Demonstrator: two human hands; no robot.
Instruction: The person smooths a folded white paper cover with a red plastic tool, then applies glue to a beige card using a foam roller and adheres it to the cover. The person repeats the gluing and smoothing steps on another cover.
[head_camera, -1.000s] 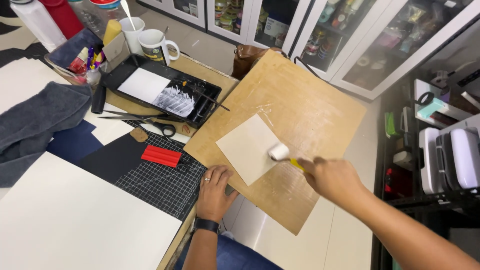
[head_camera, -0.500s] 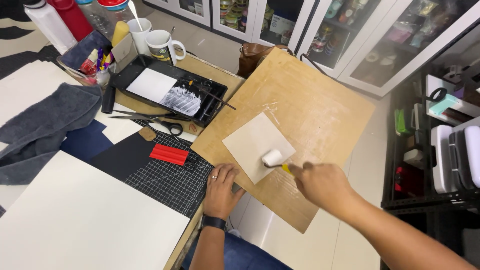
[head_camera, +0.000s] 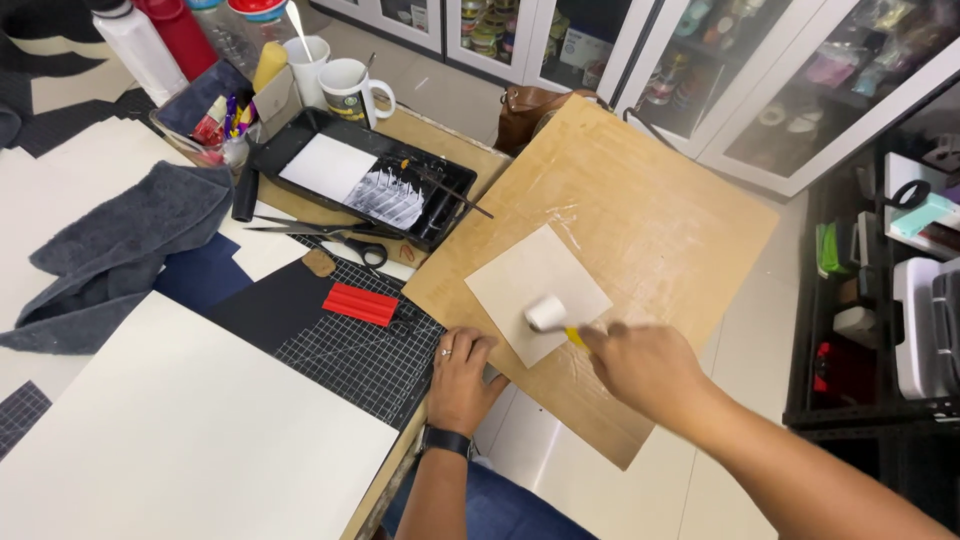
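The right hand (head_camera: 645, 368) is closed around the yellow handle of a small white foam roller (head_camera: 547, 313), whose head rests on a pale square sheet (head_camera: 530, 285) lying on a large tilted wooden board (head_camera: 640, 220). The left hand (head_camera: 462, 378) lies flat with its fingers spread and holds nothing, pressing on the near edge of the board where it meets the black gridded cutting mat (head_camera: 360, 355); a ring shows on one finger and a dark watch sits on the wrist. On the mat, just left of that hand, lies a red ridged block (head_camera: 360, 303), with scissors (head_camera: 330, 237) a little farther back. Behind the scissors sits a black paint tray (head_camera: 365, 180) holding a white pool at its left end and white streaks across its ribbed slope, with a thin stick laid across its right corner. Beyond the tray stand two white mugs (head_camera: 345, 90), the left one with a utensil standing in it. To their left a clear bin (head_camera: 215, 125) holds small bottles and tubes. A grey towel (head_camera: 130, 245) lies crumpled on large cream sheets (head_camera: 190, 440) at the left.
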